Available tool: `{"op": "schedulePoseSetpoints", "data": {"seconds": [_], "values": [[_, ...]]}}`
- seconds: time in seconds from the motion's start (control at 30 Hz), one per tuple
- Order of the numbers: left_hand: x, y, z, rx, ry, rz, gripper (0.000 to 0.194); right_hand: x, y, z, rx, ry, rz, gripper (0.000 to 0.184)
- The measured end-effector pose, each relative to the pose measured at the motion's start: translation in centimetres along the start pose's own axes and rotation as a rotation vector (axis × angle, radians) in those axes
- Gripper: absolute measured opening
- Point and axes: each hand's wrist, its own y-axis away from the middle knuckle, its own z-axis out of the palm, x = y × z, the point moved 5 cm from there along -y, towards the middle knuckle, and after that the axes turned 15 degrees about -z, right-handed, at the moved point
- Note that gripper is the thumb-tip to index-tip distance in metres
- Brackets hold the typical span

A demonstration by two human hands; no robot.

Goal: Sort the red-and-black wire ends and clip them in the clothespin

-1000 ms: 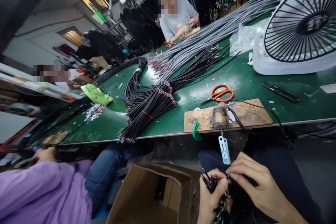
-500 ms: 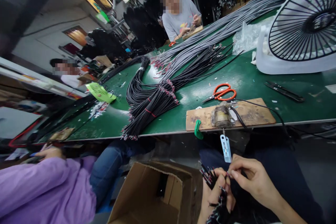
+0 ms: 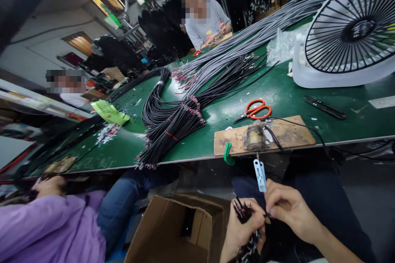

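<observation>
Black wire bundle [image 3: 242,213] in my left hand [image 3: 247,230], gripped firmly. My right hand [image 3: 288,209] pinches one wire end [image 3: 267,215] just beside it. Blue clip [image 3: 259,176] crowds right hand from above, under motor [image 3: 256,138] on wooden board [image 3: 296,131]. Cardboard box [image 3: 154,230] to left. Orange scissors [image 3: 259,109], fan [image 3: 358,28] farther back on green table [image 3: 286,98]. Versus half-second ago: pinch sits lower under clip; scissors, board unmoved on table.
</observation>
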Motion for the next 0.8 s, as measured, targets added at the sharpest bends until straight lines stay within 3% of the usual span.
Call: {"op": "schedulePoseSetpoints", "data": {"seconds": [0.07,0.13,0.2,0.3,0.5,0.8], "values": [[2.1,0.4,0.1,0.062,-0.117,0.114,0.025,1.0,-0.2,-0.2,0.028,-0.136,0.131,0.032],[3.9,0.7,0.4,0.110,-0.264,0.216,0.019,1.8,-0.8,-0.9,0.123,-0.110,0.247,0.032],[5.0,0.8,0.7,0.143,-0.346,0.263,0.017,2.1,-2.0,-1.7,0.203,0.002,0.293,0.038],[6.1,0.9,0.7,0.209,-0.343,0.329,0.019,1.8,-4.1,-1.7,0.194,0.039,0.301,0.049],[6.4,0.2,0.8,0.207,-0.411,0.322,0.008,1.5,-5.4,-0.3,0.157,-0.127,0.386,0.051],[5.0,-0.7,0.2,0.251,-0.365,0.207,0.032,2.6,-4.6,0.6,0.160,-0.347,0.431,0.055]]}}
